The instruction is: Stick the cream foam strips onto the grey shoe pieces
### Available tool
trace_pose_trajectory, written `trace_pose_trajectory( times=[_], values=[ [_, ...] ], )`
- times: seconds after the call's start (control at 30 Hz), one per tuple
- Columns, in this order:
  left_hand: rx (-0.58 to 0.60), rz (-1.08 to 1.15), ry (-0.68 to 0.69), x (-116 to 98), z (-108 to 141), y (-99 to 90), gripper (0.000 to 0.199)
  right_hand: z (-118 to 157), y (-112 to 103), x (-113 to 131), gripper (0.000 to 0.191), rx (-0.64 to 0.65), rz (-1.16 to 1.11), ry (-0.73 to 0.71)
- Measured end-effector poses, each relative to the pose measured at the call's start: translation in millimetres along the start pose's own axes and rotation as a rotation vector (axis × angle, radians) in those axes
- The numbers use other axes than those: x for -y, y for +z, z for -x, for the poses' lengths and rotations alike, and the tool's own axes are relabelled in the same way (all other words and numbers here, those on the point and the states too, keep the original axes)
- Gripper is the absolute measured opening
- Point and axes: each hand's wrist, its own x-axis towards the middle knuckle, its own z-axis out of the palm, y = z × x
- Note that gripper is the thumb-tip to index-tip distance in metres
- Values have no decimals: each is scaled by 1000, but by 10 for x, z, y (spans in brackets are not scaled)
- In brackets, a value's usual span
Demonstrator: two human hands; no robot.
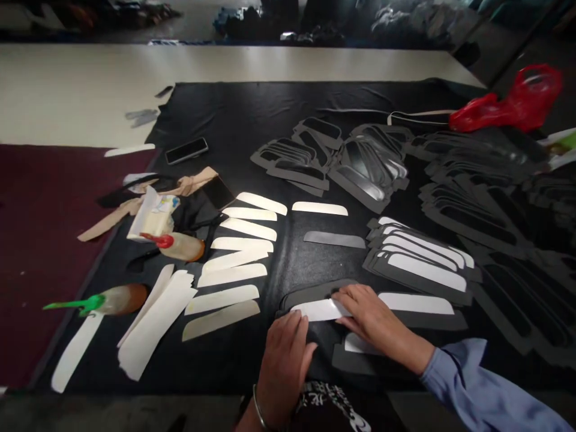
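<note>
A white strip with rounded corners [321,309] lies on a dark grey piece [310,293] near the table's front edge. My left hand [288,354] rests its fingertips on the strip's left end, fingers close together. At the strip's right end, my right hand [369,315] presses with bent fingers, its thumb beside the strip's lower edge. Right of it, another white strip [418,303] lies on a grey piece, and one more is partly hidden under my right forearm. Behind them sits a stack of grey pieces with white strips [427,273].
Cream strips [238,276] form a column left of centre. Bottles with green [123,299] and red [182,246] tips lie further left, near a phone [186,150]. Grey cut-outs [468,210] and a red bag [517,102] are at the right.
</note>
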Motion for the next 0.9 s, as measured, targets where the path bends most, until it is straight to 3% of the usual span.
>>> trace_pose_trajectory(
  times=[0.13,0.47,0.9],
  values=[
    [-20,0,-46,43,70,69,28,-56,77,-107,31,-12,4,-14],
    [83,-36,-78,133,-12,264,34,-220,100,-189,29,7,72,-18],
    [49,-53,-58,176,1,312,32,-285,77,-185,29,90,88,19]
  ],
)
